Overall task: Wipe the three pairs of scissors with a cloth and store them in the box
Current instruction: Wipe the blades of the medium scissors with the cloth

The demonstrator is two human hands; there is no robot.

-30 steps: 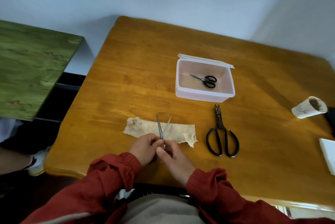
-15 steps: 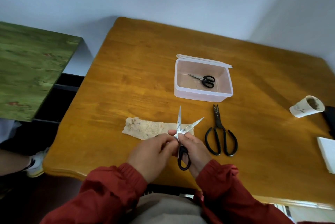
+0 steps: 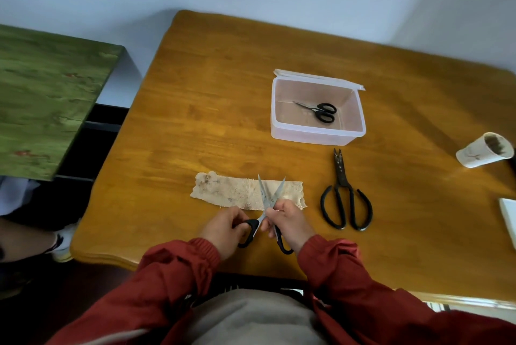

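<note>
We seem to be in a home room: a varnished honey-brown wooden table (image 3: 223,87) in a white-walled corner (image 3: 391,9), with a worn green painted tabletop (image 3: 47,99) to its left.

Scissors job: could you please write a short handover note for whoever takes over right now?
Hands: left hand and right hand each grip one handle of the open scissors, blades spread over the cloth.
In the box: small scissors; on the table, right of the cloth: big scissors.
Done: one pair stored.
Left: wipe the held pair and the big scissors, then box both.
</note>
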